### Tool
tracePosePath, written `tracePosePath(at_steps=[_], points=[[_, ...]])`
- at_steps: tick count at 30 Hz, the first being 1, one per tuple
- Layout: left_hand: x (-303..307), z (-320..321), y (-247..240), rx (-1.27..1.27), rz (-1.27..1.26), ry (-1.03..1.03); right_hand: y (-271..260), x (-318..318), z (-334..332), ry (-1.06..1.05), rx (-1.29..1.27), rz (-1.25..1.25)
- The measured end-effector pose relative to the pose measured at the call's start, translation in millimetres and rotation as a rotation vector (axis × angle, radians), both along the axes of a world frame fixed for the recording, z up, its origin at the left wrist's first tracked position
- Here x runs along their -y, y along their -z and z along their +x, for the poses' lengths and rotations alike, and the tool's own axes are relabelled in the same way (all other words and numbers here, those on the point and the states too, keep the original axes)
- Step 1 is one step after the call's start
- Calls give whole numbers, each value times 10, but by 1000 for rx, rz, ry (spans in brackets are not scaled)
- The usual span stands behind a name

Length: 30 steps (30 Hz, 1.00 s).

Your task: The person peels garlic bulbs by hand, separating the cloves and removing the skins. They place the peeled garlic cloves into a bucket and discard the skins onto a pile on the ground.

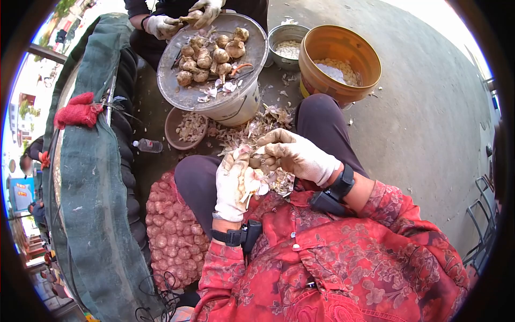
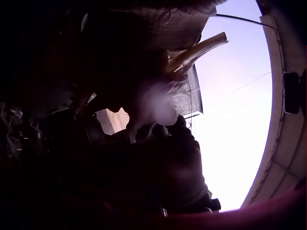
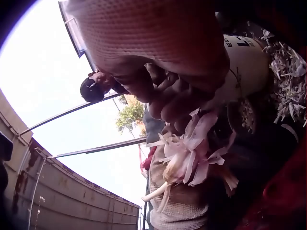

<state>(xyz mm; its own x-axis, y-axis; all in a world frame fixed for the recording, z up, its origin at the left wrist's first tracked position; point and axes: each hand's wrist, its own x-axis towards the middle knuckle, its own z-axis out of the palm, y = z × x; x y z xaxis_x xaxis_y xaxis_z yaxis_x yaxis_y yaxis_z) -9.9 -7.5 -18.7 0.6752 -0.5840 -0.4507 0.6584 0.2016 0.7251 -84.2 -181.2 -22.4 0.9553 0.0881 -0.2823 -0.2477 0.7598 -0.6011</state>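
My left hand [image 1: 230,188], in a white knitted glove, grips a garlic bulb [image 3: 180,160] whose pale, pinkish skin is peeled back in loose flaps around its stalk. The same bulb's stalk [image 2: 201,50] juts out in the dark left wrist view. Close against it, my right hand [image 1: 303,158], gloved too and stained at the fingers, has its fingers curled and pinches at the bulb's upper side. In the right wrist view, the right hand's fingertips are partly in shadow over the bulb. Both hands are over the lap, and garlic skins [image 1: 282,181] lie just beneath.
Ahead, a lid [image 1: 171,88] on a white bucket [image 1: 241,110] bears several garlic bulbs; another person's gloved hands [image 1: 206,13] work above it. An orange bucket [image 1: 340,53], metal pot [image 1: 284,35] and brown bowl [image 1: 185,131] hold cloves. A red mesh sack [image 1: 174,233] of bulbs stands left.
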Motion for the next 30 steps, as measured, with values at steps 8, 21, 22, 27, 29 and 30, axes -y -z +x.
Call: tracePosePath(at_steps=[8, 21, 22, 27, 29, 30], points=[[66, -106, -155, 101, 196, 76, 36, 42, 30, 50, -74, 206], [21, -201, -212, 340, 430, 245, -252, -48, 52, -177, 96, -977], [16, -190, -210, 341, 430, 245, -241, -47, 42, -176, 96, -978], [-21, -185, -141, 266, 250, 210, -167, -94, -19, -151, -87, -615], [-17, -203, -184, 232, 263, 202, -182, -120, -42, -127, -86, -575], [-13, -211, -206, 198, 275, 194, -195, -130, -50, -103, -84, -536]])
